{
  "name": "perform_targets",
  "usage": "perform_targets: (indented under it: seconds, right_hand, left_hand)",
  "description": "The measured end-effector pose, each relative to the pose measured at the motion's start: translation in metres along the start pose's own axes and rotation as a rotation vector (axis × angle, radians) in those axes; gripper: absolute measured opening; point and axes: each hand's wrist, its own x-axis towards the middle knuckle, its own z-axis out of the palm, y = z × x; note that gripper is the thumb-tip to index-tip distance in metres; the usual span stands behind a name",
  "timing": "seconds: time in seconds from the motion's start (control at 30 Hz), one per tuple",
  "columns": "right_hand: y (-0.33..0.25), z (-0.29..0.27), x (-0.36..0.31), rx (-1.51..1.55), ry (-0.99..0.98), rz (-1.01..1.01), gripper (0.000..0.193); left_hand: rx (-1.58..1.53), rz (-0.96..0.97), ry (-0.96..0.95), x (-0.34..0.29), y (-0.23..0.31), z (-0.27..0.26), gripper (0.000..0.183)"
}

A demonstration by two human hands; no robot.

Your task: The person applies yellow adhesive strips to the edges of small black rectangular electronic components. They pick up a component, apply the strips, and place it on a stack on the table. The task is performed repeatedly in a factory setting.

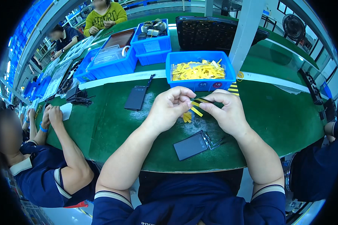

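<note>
In front of the blue bin, my left hand point(172, 106) pinches a yellow strip point(196, 111) between thumb and fingertips. My right hand point(226, 113) is closed on a thin black-and-yellow strip point(203, 100), which reaches across to the left fingers. Whether the two strips are joined is hidden by the fingertips. Below the hands, several loose yellow strips point(187, 117) lie on the table. Nearer me rests a flat black rectangular part point(190, 146) with a thin cable at its right end. A similar black part point(136, 98) lies left of my left hand.
Beyond my hands stands a blue bin point(197, 84) full of yellow strips, beside a grey post point(248, 35). More blue bins point(118, 64) and a black tray point(206, 33) are farther back. At my left sits a co-worker point(52, 172); another person's dark clothing point(315, 168) is at my right.
</note>
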Motion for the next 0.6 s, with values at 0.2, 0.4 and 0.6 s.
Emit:
perform_targets:
  seconds: [0.2, 0.4, 0.6]
  right_hand:
    - [0.006, -0.006, 0.003, 0.089, 0.102, 0.085, 0.017]
    - [0.005, -0.003, 0.001, 0.063, 0.079, 0.049, 0.020]
    - [0.002, -0.009, 0.001, -0.100, 0.102, -0.075, 0.015]
  left_hand:
    - [0.664, -0.025, 0.141, 0.004, -0.013, 0.003, 0.022]
    - [1.134, 0.434, 0.287, 0.002, -0.018, 0.009, 0.017]
    - [0.986, 0.370, 0.137, -0.008, 0.006, 0.019, 0.017]
